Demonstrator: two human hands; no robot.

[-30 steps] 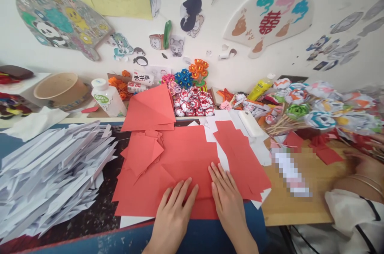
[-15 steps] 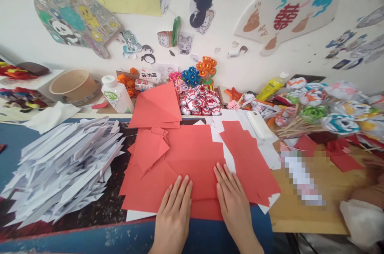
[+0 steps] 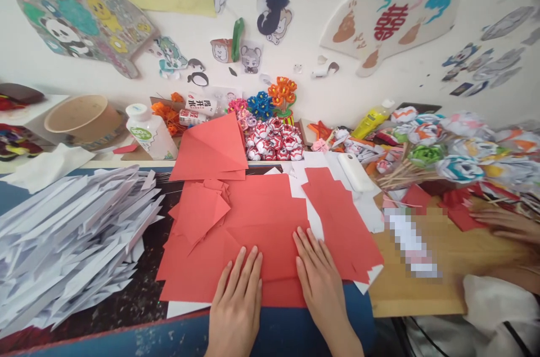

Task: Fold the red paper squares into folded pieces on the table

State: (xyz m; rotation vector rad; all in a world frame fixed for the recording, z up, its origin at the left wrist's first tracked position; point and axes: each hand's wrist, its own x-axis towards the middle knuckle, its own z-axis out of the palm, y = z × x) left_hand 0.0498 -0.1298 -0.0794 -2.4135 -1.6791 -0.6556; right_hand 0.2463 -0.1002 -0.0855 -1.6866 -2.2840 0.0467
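Both hands rest palm down near the table's front edge. My left hand [image 3: 237, 301] lies flat on the lower part of a red paper sheet [image 3: 270, 250], fingers stretched forward. To its right, my right hand [image 3: 321, 287] presses on the right side of the same paper, its fingers also extended. A horizontal fold or edge crosses the red paper between the hands. Small red squares [image 3: 202, 211] are stacked at the upper left of the sheets. Narrower red pieces [image 3: 337, 222] lie right of my right hand, over white paper.
Folded white paper strips [image 3: 76, 239] are heaped at the left. Behind the sheets stand a white bottle [image 3: 151, 135], larger red sheets [image 3: 211, 149] and red-white paper flowers [image 3: 276, 140]. At the right, another person's hand [image 3: 506, 225] is over a wooden table [image 3: 455, 258].
The view has shifted slightly right, so things sit further left. My hands keep their place on the red paper. The other person's hand shows more clearly, reaching over the wooden table.
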